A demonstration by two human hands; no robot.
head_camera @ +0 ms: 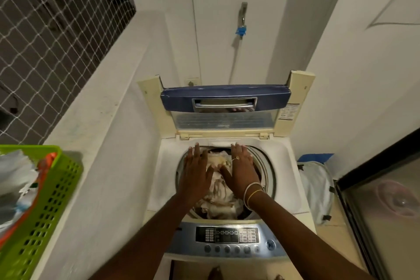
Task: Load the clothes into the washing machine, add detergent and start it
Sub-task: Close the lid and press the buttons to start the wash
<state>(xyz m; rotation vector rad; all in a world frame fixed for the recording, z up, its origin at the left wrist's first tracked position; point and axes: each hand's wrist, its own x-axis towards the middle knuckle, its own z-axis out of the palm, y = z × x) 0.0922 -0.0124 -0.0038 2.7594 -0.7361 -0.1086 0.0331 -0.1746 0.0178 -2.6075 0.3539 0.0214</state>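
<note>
A top-loading washing machine (pixel 284 166) stands in front of me with its blue-edged lid (pixel 225 98) folded up at the back. The drum holds pale, crumpled clothes (pixel 218 191). My left hand (pixel 196 175) lies flat, fingers spread, over the left side of the clothes. My right hand (pixel 242 170), with a ring and wrist bangles, rests palm down on the right side of the clothes. Neither hand grips anything. The control panel (pixel 227 235) with a row of round buttons faces me at the front edge.
A green perforated basket (pixel 45 209) with cloth and an orange item sits on the white ledge at left. A pale fabric bag (pixel 317 186) stands right of the machine, beside a dark-framed glass door (pixel 381 211). A wall tap (pixel 242 20) hangs behind the machine.
</note>
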